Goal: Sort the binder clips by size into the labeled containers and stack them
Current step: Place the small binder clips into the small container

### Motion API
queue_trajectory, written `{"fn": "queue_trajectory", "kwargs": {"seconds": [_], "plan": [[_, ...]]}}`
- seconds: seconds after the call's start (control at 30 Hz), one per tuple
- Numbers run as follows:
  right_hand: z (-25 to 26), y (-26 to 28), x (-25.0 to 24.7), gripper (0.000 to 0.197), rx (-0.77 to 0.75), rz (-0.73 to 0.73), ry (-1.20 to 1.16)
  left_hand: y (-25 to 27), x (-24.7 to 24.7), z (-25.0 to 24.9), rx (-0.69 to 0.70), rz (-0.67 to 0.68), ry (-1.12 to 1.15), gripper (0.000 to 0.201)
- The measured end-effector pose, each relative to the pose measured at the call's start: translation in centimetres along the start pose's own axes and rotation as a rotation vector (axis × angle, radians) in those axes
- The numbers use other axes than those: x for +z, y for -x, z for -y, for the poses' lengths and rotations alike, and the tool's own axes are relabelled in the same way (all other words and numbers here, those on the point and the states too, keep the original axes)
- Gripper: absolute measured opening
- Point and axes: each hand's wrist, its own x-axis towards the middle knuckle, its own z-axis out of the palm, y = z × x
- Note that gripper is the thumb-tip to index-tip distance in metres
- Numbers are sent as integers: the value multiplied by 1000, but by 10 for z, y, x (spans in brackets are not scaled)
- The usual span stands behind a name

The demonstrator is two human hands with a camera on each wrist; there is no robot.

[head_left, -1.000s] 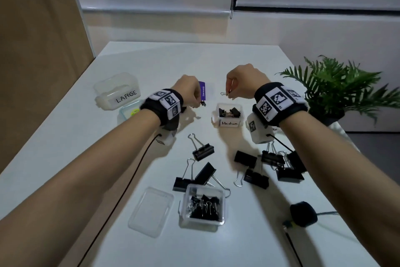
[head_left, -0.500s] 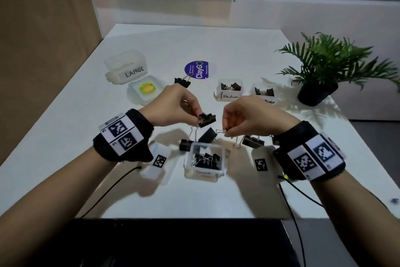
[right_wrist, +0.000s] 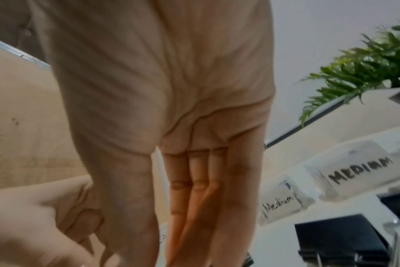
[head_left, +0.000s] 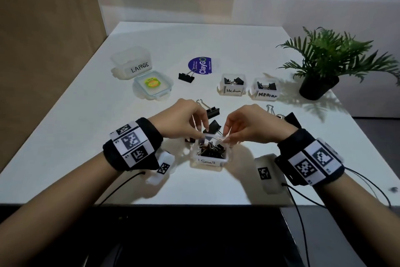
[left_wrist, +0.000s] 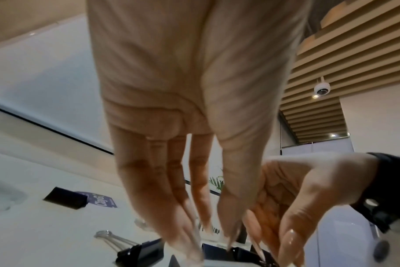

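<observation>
Above the near Small container [head_left: 208, 156], the left hand [head_left: 180, 118] and right hand [head_left: 249, 125] pinch a clear lid [head_left: 214, 137] with their fingertips.

The clear tub [head_left: 131, 64] at the far left of the surface [head_left: 82, 128] carries a label reading "LARGE", and the round purple sticker [head_left: 200, 65] lying near the middle reads "ClayGO", with smaller print beside it too fine to make out. Two small tubs side by side on the right are marked "Medium" [head_left: 233, 85] and "MEDIUM" [head_left: 266, 91], the second cut off at its edge in the head view. The nearest tub [head_left: 209, 156] reads "Small".
</observation>
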Motion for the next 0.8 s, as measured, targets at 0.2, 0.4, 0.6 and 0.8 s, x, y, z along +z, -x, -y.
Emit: {"fn": "queue_trajectory", "kwargs": {"seconds": [0.2,0.4,0.6,0.8], "plan": [[-3,3,7,27,103,-9,36,4,6,2,-240,66,-176,36],[-5,1,13,26,142,19,-92,7,14,-3,-279,141,-243,34],[-1,0,17,22,114,17,-102,5,18,-4,-264,177,-187,28],[5,4,-10,29,16,-120,-196,-3,-3,1,-256,64,-144,27]]}}
